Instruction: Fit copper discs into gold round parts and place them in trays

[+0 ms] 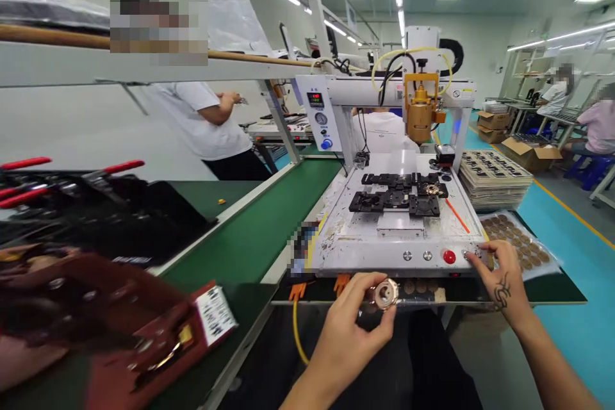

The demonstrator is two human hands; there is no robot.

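Observation:
My left hand (pixel 355 323) pinches a rose-gold watch case (pixel 385 295) between thumb and fingers, its round opening facing me, in front of the white bench machine (pixel 355 256). At that machine's front right corner, my right hand (pixel 507 285) has its thumb at a silver button (pixel 466 255), while the fingers curl around the corner. Black fixture blocks (pixel 396 198) lie on the machine bed, and a rose-gold part (pixel 431 189) sits in one at the right. Above them hangs the gold-coloured machine head (pixel 421 112).
A red button (pixel 449 257) is on the front panel. An orange stick (pixel 457 215) lies on the bed. Right of the machine are stacked trays (pixel 494 189) and a sheet of round brown pieces (pixel 521 243). A green conveyor (pixel 230 243) and a dark red clamp press (pixel 158 346) are left. Several people work nearby.

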